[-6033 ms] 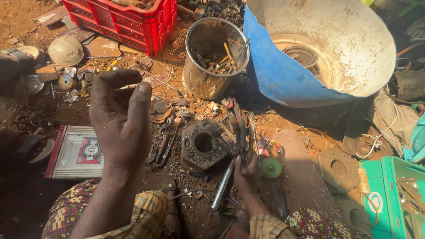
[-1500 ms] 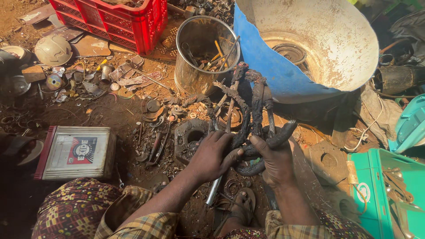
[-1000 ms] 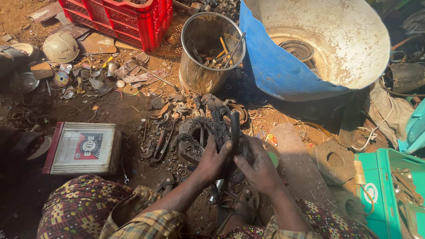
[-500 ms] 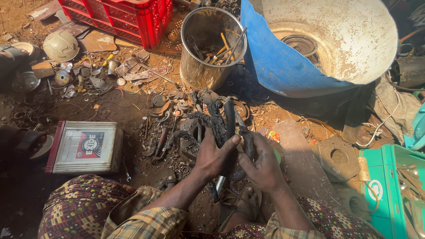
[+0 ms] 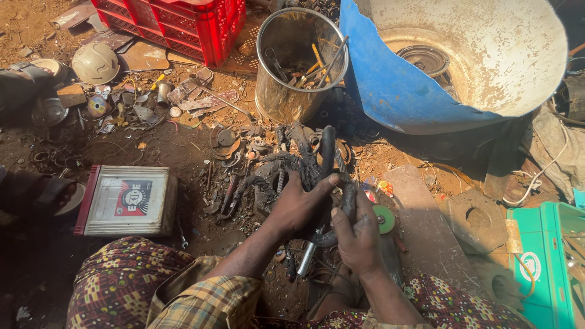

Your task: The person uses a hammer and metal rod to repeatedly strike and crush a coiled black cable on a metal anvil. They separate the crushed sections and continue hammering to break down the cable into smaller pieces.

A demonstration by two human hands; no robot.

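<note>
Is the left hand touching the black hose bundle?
Touching: the head view shows the left hand wrapped around the black hose bundle, thumb pressed across it.

This is looking like an outdoor scrap yard: rusty metal parts (image 5: 225, 143) are lying on bare earth, a steel bucket (image 5: 292, 85) is holding tools, far left a red crate (image 5: 183, 24) is standing.

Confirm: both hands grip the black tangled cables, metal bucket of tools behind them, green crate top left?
Not quite: the crate top left is red, as the head view shows. The rest holds: left hand and right hand grip the black tangled cables, metal bucket behind.
</note>
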